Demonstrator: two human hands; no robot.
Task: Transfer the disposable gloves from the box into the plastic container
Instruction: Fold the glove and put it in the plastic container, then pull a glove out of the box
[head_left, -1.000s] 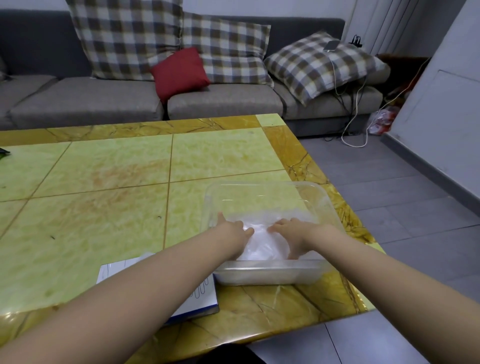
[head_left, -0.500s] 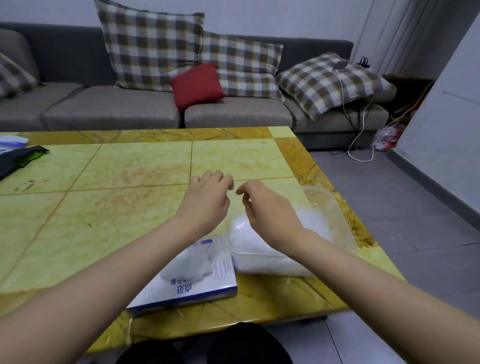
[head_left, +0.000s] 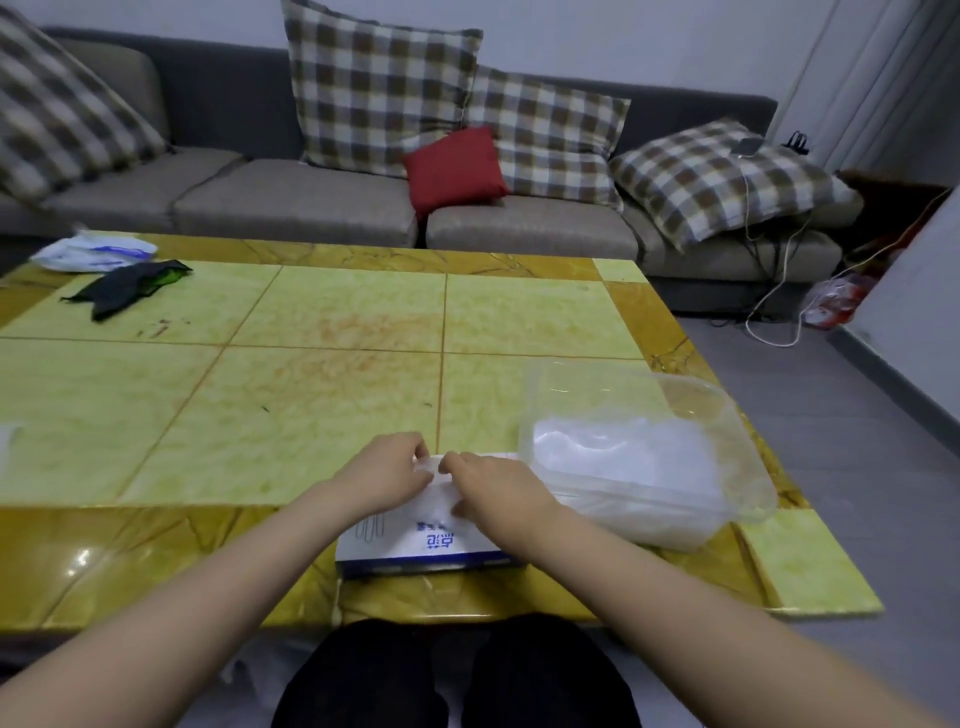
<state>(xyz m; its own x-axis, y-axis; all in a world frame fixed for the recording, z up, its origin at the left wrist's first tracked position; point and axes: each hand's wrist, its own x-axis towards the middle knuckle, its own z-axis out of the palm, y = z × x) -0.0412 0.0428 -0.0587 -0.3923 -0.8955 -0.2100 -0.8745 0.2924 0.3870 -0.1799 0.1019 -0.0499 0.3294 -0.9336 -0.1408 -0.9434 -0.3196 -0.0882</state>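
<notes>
Over the box (head_left: 415, 548) left hand (head_left: 387, 475) and right hand (head_left: 493, 486) pinch clear gloves (head_left: 434, 501) — plastic container (head_left: 727, 415) just beside, part-filled

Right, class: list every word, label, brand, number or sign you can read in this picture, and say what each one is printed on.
Glove box: two large blue Chinese characters, upside down to the camera, too blurred to quote; smaller print beside them unreadable.
White packet, far left on the table: blue print, too blurred.
Red-and-white bag on the floor: print unreadable.
No numbers or signs can be read.
</notes>
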